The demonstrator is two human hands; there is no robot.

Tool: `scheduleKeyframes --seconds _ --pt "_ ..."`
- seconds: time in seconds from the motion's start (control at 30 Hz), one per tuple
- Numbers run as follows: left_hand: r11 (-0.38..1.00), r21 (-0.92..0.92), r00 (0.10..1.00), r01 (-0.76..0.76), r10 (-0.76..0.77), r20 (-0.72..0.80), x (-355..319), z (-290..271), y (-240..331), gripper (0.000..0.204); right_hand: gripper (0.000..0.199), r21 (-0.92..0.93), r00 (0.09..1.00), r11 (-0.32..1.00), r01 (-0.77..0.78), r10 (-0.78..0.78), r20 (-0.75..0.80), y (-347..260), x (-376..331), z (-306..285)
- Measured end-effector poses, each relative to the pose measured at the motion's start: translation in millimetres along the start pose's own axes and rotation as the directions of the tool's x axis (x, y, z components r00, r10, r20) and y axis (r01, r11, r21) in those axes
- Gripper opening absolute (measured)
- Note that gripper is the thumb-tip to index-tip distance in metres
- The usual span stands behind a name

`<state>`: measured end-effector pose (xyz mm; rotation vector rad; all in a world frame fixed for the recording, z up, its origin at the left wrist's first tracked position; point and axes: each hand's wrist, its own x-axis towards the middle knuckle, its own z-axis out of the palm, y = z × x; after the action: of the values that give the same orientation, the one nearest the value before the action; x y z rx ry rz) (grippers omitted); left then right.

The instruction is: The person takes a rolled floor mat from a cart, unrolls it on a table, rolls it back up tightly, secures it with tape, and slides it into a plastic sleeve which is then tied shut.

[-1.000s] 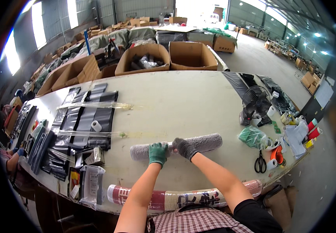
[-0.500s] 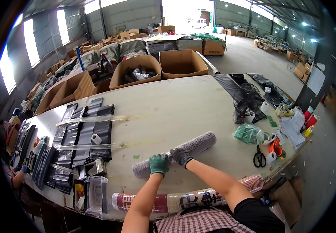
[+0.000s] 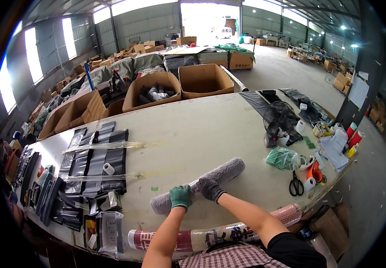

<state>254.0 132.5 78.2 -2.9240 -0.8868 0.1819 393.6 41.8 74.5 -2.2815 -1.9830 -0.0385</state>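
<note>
Grey rolled mat (image 3: 202, 183) lies on the pale worktop (image 3: 193, 134) near its front edge, now slanted with its right end farther from the person, where a second ago it lay level. Both gloved hands stay curled over it side by side: the left hand (image 3: 181, 197), in green, and the right hand (image 3: 210, 189), in dark grey. Black bags (image 3: 95, 161) lie taped at left; a small fan (image 3: 279, 123) and scissors (image 3: 295, 184) sit at right. Cardboard boxes (image 3: 205, 80) line the far edge inside a large warehouse.
</note>
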Motion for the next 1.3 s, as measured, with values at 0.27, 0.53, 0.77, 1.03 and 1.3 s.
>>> scheduleKeyframes --seconds 0.27,0.53,0.77,1.03,1.3 --pt "0.907 -0.421 0.967 0.025 0.085 0.239 22 -29 -34 0.081 0.017 0.906 0.936 0.422 0.038 0.303 -0.181 6 -46 21" --pt "0.707 -0.686 0.944 0.171 0.081 0.319 61 -38 -70 0.09 0.017 0.919 0.851 -0.283 0.274 0.516 -0.095 -21 -109 -157" --pt "0.885 -0.415 0.926 0.211 -0.044 0.376 99 -44 -31 0.102 0.04 0.047 0.005 0.447 -0.893 0.115 -0.993 101 -406 -276" --pt "0.939 -0.312 0.981 0.142 -0.091 0.173 111 -23 -44 0.101 0.046 0.239 -0.293 -0.327 -0.914 0.942 0.166 5 -651 -24" --pt "0.989 -0.07 0.953 0.128 -0.103 0.284 98 -24 -52 0.103 0.033 0.248 0.32 0.202 -0.947 0.624 0.713 -42 -465 -23"
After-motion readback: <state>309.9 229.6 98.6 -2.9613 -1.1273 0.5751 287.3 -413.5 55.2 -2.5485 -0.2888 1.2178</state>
